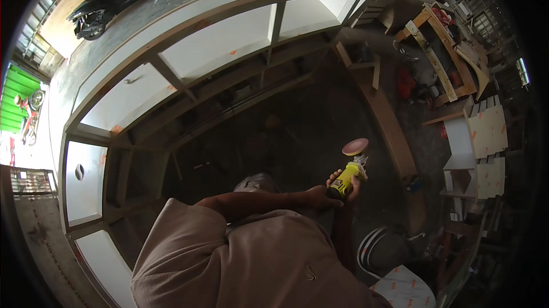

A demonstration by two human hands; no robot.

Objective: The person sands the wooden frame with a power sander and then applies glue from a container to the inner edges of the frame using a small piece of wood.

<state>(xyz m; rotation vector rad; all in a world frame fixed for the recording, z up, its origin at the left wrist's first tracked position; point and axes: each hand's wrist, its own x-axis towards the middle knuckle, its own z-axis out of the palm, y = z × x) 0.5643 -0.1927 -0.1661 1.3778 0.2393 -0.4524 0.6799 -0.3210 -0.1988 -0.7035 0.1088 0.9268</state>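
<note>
Near right of the white cabinet frame [217,45] — both hands [334,191] clamped on yellow sander [350,172]; rigid, probably top-heavy — best held by body.

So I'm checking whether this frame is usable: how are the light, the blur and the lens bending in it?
Head view: the white shelf unit is brightly lit, nearly blown out, and its straight edges bow with the fisheye; the middle is in deep shadow; the yellow sander in both hands is sharp enough; the corners vignette to black.
</note>
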